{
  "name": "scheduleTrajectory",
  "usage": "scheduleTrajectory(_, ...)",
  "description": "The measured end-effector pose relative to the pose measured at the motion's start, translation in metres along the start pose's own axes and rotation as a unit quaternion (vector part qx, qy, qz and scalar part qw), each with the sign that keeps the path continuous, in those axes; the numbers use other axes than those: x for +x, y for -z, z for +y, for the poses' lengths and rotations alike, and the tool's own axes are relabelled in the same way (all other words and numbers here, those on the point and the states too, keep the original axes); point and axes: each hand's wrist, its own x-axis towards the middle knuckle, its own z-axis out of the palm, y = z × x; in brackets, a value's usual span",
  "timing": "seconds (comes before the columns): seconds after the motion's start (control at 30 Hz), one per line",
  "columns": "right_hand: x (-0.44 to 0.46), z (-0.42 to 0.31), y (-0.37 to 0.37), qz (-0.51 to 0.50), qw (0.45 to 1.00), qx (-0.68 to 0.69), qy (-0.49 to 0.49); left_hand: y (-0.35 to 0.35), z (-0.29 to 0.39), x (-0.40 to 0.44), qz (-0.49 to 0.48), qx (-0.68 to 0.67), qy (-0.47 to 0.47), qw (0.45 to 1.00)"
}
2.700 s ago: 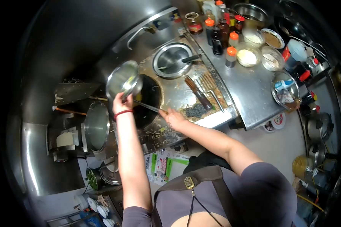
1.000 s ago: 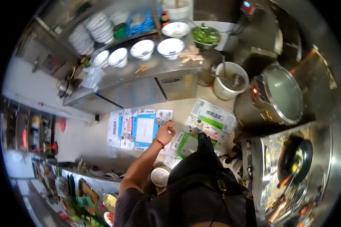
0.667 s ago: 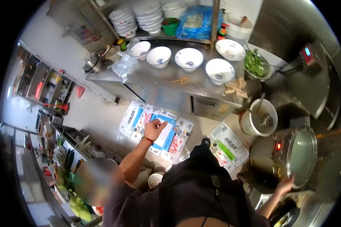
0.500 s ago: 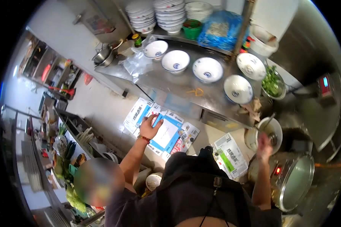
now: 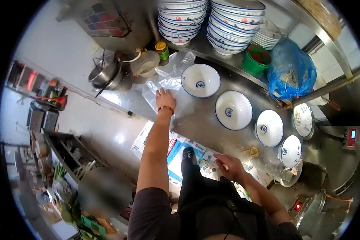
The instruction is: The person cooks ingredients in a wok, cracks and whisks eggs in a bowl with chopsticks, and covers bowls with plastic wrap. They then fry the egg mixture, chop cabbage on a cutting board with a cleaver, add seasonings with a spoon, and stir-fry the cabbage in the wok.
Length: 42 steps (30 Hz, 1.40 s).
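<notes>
Right hand [image 5: 230,167]: near the body, elbow bent, fingers partly curled, seen against printed cardboard [image 5: 175,165] on the floor; whether anything is held cannot be told.

Left hand [image 5: 165,99]: arm stretched forward, almost straight, back of hand uppermost, beaded bracelet [image 5: 166,108] at the wrist. Fingers lie over the plastic bag; their grip, pinched or merely resting, cannot be told.

Plastic bag [image 5: 174,74]: clear, crumpled, on the steel counter [image 5: 200,124], beside the leftmost white bowl [image 5: 201,81]; part of it covered by the hand.

Jar [image 5: 161,51]: yellow lid, behind the bag; label too small to read.

Bowl stacks [image 5: 233,28]: two, tall, on the rear shelf, tops cut off by the upper edge.

Blue bag [image 5: 286,76]: same shelf, right of a green tub [image 5: 257,60]; pale contents unidentifiable.
</notes>
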Motion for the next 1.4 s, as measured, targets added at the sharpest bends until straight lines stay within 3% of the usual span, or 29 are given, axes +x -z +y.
scheduleTrajectory(0.07, 0.053, -0.014, -0.017, -0.023, 0.999, 0.013, 0.036, -0.023, -0.036, 0.025, -0.246, -0.023, 0.04, 0.968)
scheduleTrajectory(0.13, 0.106, -0.027, -0.029, -0.001, 0.998, 0.058, -0.002, 0.028, -0.049, 0.039, -0.146, -0.277, 0.094, 0.945)
scheduleTrajectory(0.17, 0.129, -0.031, -0.036, 0.027, 0.993, 0.106, -0.034, 0.054, -0.059, 0.038, -0.163, -0.441, 0.16, 0.868)
scheduleTrajectory(0.23, 0.173, -0.021, -0.058, 0.109, 0.964, 0.235, -0.054, 0.134, -0.058, 0.046, -0.161, -0.712, 0.283, 0.622)
scheduleTrajectory(0.3, 0.212, -0.014, -0.074, 0.139, 0.947, 0.275, -0.094, 0.186, -0.069, 0.052, -0.207, -0.799, 0.302, 0.478)
scheduleTrajectory(0.33, 0.228, -0.012, -0.076, 0.15, 0.939, 0.288, -0.109, 0.194, -0.073, 0.045, -0.186, -0.798, 0.315, 0.478)
scheduleTrajectory(0.37, 0.24, -0.016, -0.068, 0.026, 0.843, 0.493, -0.214, 0.201, -0.076, 0.039, -0.166, -0.796, 0.328, 0.48)
scheduleTrajectory(0.4, 0.243, -0.026, -0.062, -0.096, 0.679, 0.664, -0.297, 0.203, -0.079, 0.034, -0.153, -0.776, 0.357, 0.496)
scheduleTrajectory(0.43, 0.242, -0.038, -0.052, -0.09, 0.672, 0.671, -0.3, 0.199, -0.085, 0.028, -0.164, -0.771, 0.361, 0.499)
scheduleTrajectory(0.5, 0.236, -0.051, -0.028, -0.167, 0.753, 0.553, -0.314, 0.187, -0.091, 0.022, -0.178, -0.749, 0.387, 0.508)
scheduleTrajectory(0.57, 0.217, -0.038, -0.027, -0.081, 0.742, 0.588, -0.311, 0.178, -0.08, 0.022, -0.188, -0.767, 0.416, 0.451)
scheduleTrajectory(0.63, 0.194, -0.028, -0.008, 0.05, 0.861, 0.407, -0.302, 0.161, -0.06, 0.022, -0.118, -0.436, 0.257, 0.854)
scheduleTrajectory(0.67, 0.185, -0.028, -0.001, 0.052, 0.926, 0.206, -0.313, 0.167, -0.042, 0.021, -0.154, -0.478, 0.201, 0.841)
scheduleTrajectory(0.77, 0.155, -0.055, -0.007, 0.114, 0.955, 0.115, -0.25, 0.175, 0.052, 0.01, -0.445, -0.658, 0.193, 0.576)
scheduleTrajectory(0.8, 0.147, -0.051, -0.014, 0.139, 0.969, 0.018, -0.203, 0.171, 0.073, 0.005, -0.527, -0.558, 0.166, 0.619)
scheduleTrajectory(0.83, 0.14, -0.051, -0.018, 0.171, 0.968, -0.084, -0.163, 0.161, 0.085, -0.005, -0.498, -0.592, 0.174, 0.609)
scheduleTrajectory(0.87, 0.13, -0.044, -0.005, 0.147, 0.96, 0.025, -0.236, 0.152, 0.091, -0.009, -0.459, -0.628, 0.156, 0.609)
scheduleTrajectory(0.9, 0.117, -0.037, 0.01, 0.12, 0.936, 0.135, -0.304, 0.148, 0.098, -0.01, -0.42, -0.661, 0.141, 0.605)
scheduleTrajectory(0.93, 0.1, -0.028, 0.013, 0.205, 0.881, 0.297, -0.307, 0.144, 0.102, -0.005, -0.453, -0.67, 0.209, 0.549)
scheduleTrajectory(0.97, 0.088, -0.019, 0.015, 0.32, 0.701, 0.545, -0.329, 0.139, 0.104, 0.001, -0.48, -0.672, 0.28, 0.49)
scheduleTrajectory(1.03, 0.066, 0.021, 0.032, 0.423, 0.607, 0.587, -0.329, 0.114, 0.106, 0.014, -0.424, -0.706, 0.433, 0.366)
scheduleTrajectory(1.07, 0.055, 0.04, 0.041, 0.474, 0.559, 0.6, -0.321, 0.089, 0.101, 0.013, -0.372, -0.739, 0.443, 0.345)
scheduleTrajectory(1.1, 0.047, 0.052, 0.053, 0.446, 0.57, 0.64, -0.257, 0.063, 0.095, 0.014, -0.348, -0.724, 0.417, 0.424)
scheduleTrajectory(1.17, 0.042, 0.066, 0.062, 0.41, 0.694, 0.571, -0.155, 0.07, 0.113, 0.046, -0.412, -0.626, 0.236, 0.619)
scheduleTrajectory(1.2, 0.044, 0.081, 0.065, 0.413, 0.693, 0.571, -0.153, 0.051, 0.119, 0.055, -0.342, -0.582, -0.015, 0.737)
scheduleTrajectory(1.23, 0.047, 0.102, 0.065, 0.385, 0.876, 0.253, -0.141, 0.031, 0.128, 0.063, -0.245, -0.491, -0.264, 0.793)
scheduleTrajectory(1.27, 0.048, 0.12, 0.066, 0.304, 0.941, -0.099, -0.114, 0.021, 0.147, 0.071, -0.28, -0.402, -0.299, 0.819)
scheduleTrajectory(1.33, 0.068, 0.144, 0.056, 0.305, 0.895, 0.217, -0.244, -0.01, 0.188, 0.08, -0.355, -0.235, -0.354, 0.833)
scheduleTrajectory(1.4, 0.088, 0.149, 0.06, 0.198, 0.912, 0.086, -0.349, -0.03, 0.222, 0.09, -0.384, -0.16, -0.374, 0.829)
